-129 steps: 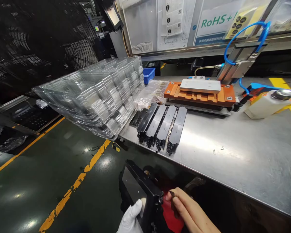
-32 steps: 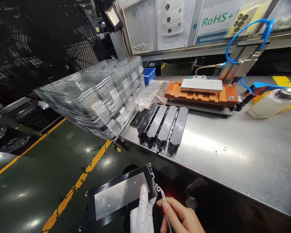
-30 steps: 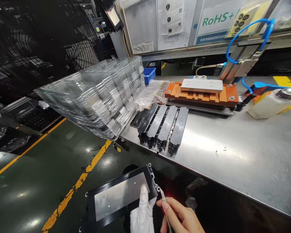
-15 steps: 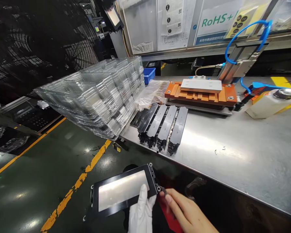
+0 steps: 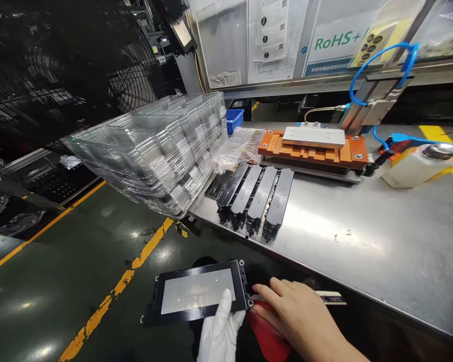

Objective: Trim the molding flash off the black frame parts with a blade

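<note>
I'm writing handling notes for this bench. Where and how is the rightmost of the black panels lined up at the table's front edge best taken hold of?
Probably by its two long edges near the middle, coming from above and from its right side. The rightmost black panel is long and narrow and lies flat on the steel table; another panel sits close on its left, while bare tabletop on its right leaves room for fingers.

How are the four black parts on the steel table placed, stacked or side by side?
Side by side. The four black parts lie flat in one row on the steel table, long edges together, none upon another.
</note>
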### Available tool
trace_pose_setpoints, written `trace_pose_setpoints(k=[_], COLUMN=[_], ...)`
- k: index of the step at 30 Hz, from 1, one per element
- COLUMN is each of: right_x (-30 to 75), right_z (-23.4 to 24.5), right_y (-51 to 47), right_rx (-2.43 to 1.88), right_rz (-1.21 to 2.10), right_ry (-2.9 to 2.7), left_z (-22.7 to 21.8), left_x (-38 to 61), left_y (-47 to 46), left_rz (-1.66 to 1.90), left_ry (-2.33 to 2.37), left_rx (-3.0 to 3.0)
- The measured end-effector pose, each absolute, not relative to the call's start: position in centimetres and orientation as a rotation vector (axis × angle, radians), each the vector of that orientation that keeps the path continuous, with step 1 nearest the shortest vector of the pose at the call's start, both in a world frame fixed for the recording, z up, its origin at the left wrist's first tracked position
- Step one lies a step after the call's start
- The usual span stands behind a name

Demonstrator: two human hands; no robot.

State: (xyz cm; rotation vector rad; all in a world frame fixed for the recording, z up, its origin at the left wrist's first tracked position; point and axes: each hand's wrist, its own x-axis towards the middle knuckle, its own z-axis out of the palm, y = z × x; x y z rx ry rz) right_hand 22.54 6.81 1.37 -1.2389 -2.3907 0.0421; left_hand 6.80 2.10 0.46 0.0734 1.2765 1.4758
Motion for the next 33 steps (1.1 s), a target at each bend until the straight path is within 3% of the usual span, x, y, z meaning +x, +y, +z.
trace_pose_setpoints(k=[15,33], right_x=[22.5,23.2], right_z=[1.4,1.1], right_y=[6.7,7.5], right_rx=[-1.188,-0.955], right_rz=[0.01,0.023], right_ry=[-2.335,-2.4], left_z=[2.3,4.3], left_x=[7.5,4.6], left_y=[2.5,3.8], left_rz=[1.464,1.049], left_ry=[1.289,1.029], left_rx=[0.067,0.029])
